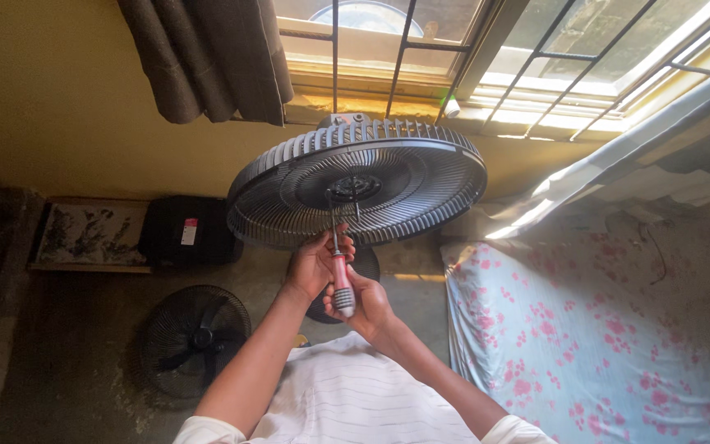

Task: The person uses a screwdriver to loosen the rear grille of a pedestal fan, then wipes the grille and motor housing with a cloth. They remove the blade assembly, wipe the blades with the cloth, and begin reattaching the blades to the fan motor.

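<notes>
A dark round fan grille (357, 182) on a stand rises in front of me, tilted so its rear cage faces me. A screwdriver (340, 275) with a red and grey handle points up at the black hub (353, 187). My right hand (365, 306) grips the handle from below. My left hand (314, 263) is at the shaft, just under the grille's lower rim, fingers curled round it.
A second fan grille with blades (192, 339) lies on the floor at lower left. A black box (186, 232) and a flat framed panel (92, 236) lean on the yellow wall. A flowered mattress (601, 329) fills the right. A barred window (470, 57) and curtain (207, 57) are above.
</notes>
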Demonstrator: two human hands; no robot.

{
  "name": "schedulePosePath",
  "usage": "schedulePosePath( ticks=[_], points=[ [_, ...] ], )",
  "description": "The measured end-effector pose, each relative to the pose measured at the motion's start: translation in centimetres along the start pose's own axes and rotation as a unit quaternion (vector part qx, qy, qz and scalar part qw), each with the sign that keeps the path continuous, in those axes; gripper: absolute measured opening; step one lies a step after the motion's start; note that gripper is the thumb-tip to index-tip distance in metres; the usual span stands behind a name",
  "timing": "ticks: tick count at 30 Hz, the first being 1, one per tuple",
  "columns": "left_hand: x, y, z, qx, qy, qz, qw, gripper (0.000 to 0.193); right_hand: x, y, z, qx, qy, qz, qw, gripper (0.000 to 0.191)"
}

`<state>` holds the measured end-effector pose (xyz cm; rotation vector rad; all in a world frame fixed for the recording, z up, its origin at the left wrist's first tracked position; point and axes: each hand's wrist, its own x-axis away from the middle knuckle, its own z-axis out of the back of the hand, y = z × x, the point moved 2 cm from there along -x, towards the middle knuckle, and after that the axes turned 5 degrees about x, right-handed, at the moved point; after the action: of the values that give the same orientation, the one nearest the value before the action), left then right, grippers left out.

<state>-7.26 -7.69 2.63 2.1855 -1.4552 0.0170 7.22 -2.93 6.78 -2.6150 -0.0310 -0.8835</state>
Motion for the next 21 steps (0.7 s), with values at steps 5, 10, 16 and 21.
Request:
schedulePosePath(
  ticks=[5,10,16,21],
  points=[
    [0.3,-0.3,-0.4,-0.061,0.048,0.025,0.997,0.035,0.5,-0.3,-0.2,0.023,0.021,-0.027,0.999,0.047],
    [-0.3,-0.4,-0.2,-0.036,0.012,-0.047,0.998,0.033,-0.1,-0.6,0.0,-0.069,0.016,-0.032,0.997,0.044],
    [-0.2,-0.7,-0.7,-0.068,0.06,-0.076,0.993,0.031,0.1,-0.4,0.9,0.05,0.062,-0.001,0.997,0.049],
    [0.0,-0.6,-1.7,-0.021,0.031,-0.055,0.998,0.034,0.5,-0.7,0.1,0.062,0.026,0.012,0.998,0.036]
  ],
)
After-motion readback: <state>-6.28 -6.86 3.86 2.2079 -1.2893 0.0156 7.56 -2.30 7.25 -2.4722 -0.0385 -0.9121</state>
